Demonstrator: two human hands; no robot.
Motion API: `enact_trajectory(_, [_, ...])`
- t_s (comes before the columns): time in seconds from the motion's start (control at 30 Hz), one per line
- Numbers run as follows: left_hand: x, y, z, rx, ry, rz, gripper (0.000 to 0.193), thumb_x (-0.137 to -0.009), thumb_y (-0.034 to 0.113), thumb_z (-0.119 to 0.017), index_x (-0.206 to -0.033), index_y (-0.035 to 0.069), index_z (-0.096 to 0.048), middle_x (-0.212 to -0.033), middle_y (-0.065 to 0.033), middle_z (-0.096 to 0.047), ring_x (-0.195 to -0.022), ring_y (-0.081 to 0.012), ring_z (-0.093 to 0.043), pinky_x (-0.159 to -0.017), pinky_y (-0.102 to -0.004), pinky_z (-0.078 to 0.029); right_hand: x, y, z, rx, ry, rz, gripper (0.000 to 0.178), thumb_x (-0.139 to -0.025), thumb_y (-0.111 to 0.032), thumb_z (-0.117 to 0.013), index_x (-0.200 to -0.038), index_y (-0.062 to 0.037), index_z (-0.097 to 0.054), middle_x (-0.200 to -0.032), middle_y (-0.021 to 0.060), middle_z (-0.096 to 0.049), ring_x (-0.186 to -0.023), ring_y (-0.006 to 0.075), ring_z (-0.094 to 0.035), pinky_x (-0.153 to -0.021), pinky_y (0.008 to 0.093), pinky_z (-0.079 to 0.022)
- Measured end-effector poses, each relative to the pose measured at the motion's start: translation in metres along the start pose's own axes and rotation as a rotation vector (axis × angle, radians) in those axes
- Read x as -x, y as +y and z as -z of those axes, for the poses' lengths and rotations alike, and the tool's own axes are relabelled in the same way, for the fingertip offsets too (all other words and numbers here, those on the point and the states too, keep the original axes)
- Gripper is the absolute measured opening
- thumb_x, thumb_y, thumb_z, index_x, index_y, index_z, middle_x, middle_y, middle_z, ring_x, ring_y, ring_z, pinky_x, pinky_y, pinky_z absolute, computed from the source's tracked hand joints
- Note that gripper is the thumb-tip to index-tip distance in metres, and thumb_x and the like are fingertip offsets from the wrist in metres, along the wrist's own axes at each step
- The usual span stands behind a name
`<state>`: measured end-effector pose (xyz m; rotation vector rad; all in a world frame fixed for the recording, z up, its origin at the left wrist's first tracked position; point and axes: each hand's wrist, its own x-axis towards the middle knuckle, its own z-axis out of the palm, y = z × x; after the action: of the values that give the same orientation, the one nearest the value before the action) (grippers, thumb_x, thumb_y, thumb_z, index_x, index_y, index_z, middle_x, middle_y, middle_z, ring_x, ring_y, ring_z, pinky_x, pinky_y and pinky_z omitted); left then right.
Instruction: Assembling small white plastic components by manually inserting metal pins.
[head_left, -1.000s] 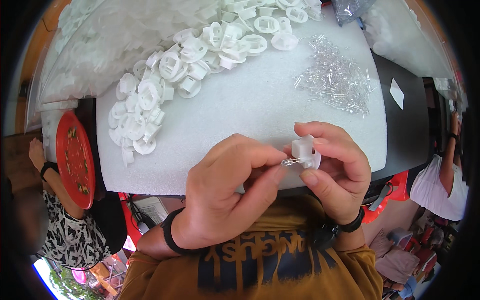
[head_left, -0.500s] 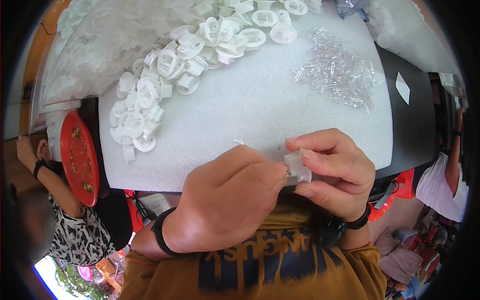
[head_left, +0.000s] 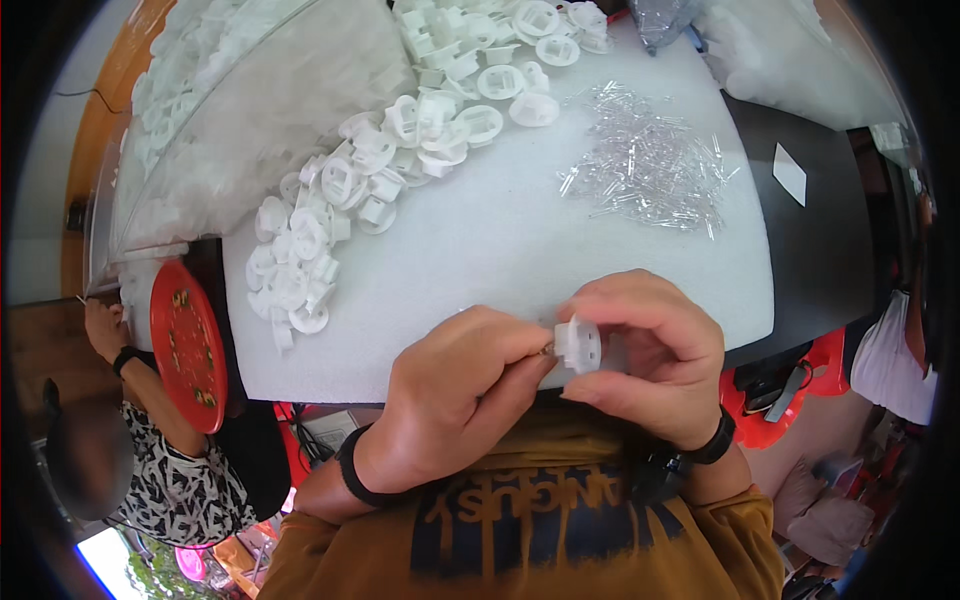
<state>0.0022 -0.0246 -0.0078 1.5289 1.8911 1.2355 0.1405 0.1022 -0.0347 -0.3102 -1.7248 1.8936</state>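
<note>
The left hand [head_left: 450, 385] pinches a small shiny bit [head_left: 547, 349] at the left side of the white piece [head_left: 579, 345]; the right hand [head_left: 655, 360] curls round the piece — touching or not, I can't tell. Bare pale mat [head_left: 460, 250] stretches beyond.

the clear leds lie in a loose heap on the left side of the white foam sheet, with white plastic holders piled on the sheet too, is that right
Not quite, the side is wrong: the head view shows the clear LEDs in a loose heap on the right side of the white foam sheet, with white plastic holders piled on the sheet too.
</note>
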Motion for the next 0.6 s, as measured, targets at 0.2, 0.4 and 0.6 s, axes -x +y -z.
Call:
enact_trajectory(0.2, [-0.001, -0.005, -0.010, 0.015, 0.057, -0.012, 0.017, -0.075, -0.006, -0.065, -0.089, 0.002, -0.062, -0.075, -0.0095, -0.060, -0.065, -0.0235, -0.058, -0.056, -0.0302, -0.045, -0.003, 0.002, 0.005, 0.104, -0.013, 0.107, 0.041, -0.067, -0.005, -0.078, -0.105, -0.0063, -0.063, -0.096, 0.0065, -0.061, -0.074, 0.0136, -0.054, -0.062, 0.0238, -0.043])
enact_trajectory(0.4, [-0.005, -0.010, -0.009, 0.015, 0.069, -0.058, 0.018, -0.073, -0.006, -0.067, -0.088, 0.003, -0.062, -0.074, -0.0093, -0.060, -0.065, -0.0232, -0.058, -0.057, -0.0301, -0.045, -0.008, -0.006, 0.008, 0.178, -0.085, 0.113, 0.041, -0.067, -0.002, -0.077, -0.105, -0.0035, -0.062, -0.100, 0.0101, -0.061, -0.089, 0.0197, -0.058, -0.072, 0.0286, -0.046])
enact_trajectory(0.6, [0.003, -0.008, -0.004, 0.201, 0.028, 0.153, 0.010, -0.076, -0.005, -0.063, -0.085, 0.000, -0.060, -0.074, -0.0085, -0.059, -0.063, -0.0189, -0.057, -0.057, -0.0276, -0.044, -0.003, -0.006, 0.004, 0.067, -0.106, -0.035, 0.032, -0.076, -0.007, -0.073, -0.105, -0.0032, -0.061, -0.100, 0.0066, -0.059, -0.084, 0.0156, -0.056, -0.069, 0.0253, -0.046])
